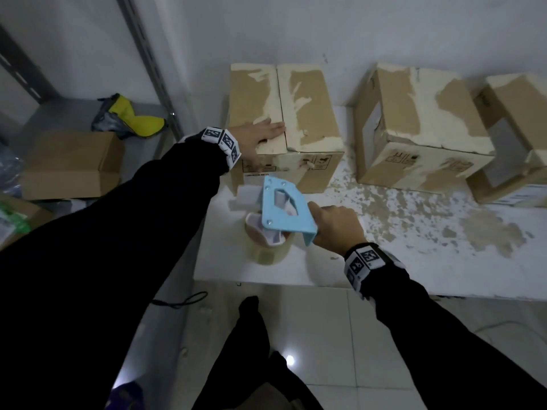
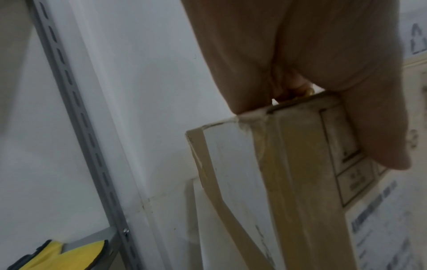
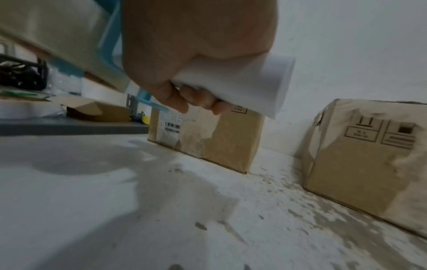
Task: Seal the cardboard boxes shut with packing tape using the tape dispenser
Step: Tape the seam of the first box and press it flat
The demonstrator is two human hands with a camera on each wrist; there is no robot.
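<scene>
The cardboard box [image 1: 284,125] stood on the white table [image 1: 414,261], my left hand [image 1: 260,133] pressing flat on its unsealed top seam. My right hand [image 1: 337,229] clenched the blue tape dispenser [image 1: 284,211] just before it. Flaking, peeling cardboard could stop tape sticking.

We face a plain white wall [image 1: 355,31]. Below it lies a white table [image 1: 414,261] with a worn, flaking surface. On our left stands a grey metal shelf [image 1: 53,113] with slotted uprights. Glossy white floor tiles [image 1: 310,335] reflect a light.
</scene>
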